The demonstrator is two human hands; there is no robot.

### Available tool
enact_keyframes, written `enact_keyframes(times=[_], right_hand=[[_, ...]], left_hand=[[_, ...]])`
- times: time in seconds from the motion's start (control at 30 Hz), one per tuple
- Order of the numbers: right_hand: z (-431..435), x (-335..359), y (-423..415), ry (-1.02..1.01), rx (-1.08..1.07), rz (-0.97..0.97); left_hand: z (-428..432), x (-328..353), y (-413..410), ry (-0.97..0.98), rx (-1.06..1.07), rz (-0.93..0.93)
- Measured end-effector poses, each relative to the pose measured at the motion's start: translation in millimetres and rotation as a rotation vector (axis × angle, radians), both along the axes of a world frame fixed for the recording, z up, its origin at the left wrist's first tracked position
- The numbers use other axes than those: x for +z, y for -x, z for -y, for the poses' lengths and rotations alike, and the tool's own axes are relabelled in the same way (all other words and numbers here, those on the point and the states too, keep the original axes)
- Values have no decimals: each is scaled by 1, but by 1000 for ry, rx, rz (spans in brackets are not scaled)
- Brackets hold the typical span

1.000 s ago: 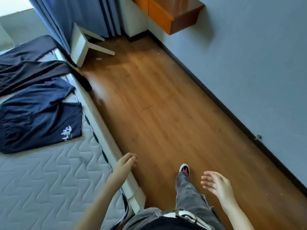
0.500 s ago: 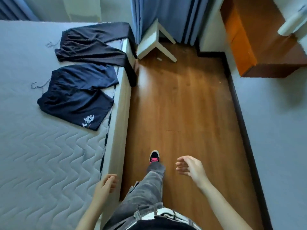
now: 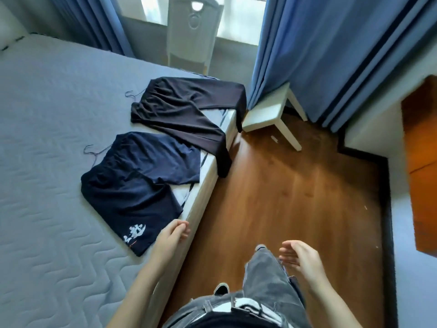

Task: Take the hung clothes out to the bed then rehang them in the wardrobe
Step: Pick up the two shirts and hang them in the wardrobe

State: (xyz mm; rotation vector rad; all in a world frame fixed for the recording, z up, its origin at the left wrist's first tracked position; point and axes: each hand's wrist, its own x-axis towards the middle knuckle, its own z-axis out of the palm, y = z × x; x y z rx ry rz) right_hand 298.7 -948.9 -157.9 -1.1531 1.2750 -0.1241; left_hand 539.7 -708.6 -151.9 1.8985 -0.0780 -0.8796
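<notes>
Navy shorts (image 3: 139, 183) with a white print at one hem lie flat on the grey quilted bed (image 3: 47, 162), near its right edge. Beyond them, black trousers (image 3: 184, 114) are spread out with one leg hanging over the mattress side. My left hand (image 3: 171, 237) hovers at the bed's edge, just right of the shorts' printed hem, fingers loosely together and holding nothing. My right hand (image 3: 300, 256) floats above the wooden floor with fingers apart, empty. No hangers or wardrobe are in view.
A white stool (image 3: 269, 112) stands tipped against blue curtains (image 3: 319, 55) at the end of the floor strip. An orange wooden shelf (image 3: 421, 162) juts from the grey wall on the right. My legs in grey jeans (image 3: 264, 280) step along the wooden floor (image 3: 283, 185).
The view has swung left and advanced along the bed, bringing the shorts and trousers closer. My left hand has come up beside the shorts' hem; both hands stay empty.
</notes>
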Motion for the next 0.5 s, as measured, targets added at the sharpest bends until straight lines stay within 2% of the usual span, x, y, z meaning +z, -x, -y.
enact_keyframes(times=[0.23, 0.5], right_hand=[[175, -19, -131, 29, 197, -58], [291, 2, -352, 80, 660, 36]], left_hand=[[131, -13, -84, -10, 247, -43], [171, -18, -133, -105, 706, -82]])
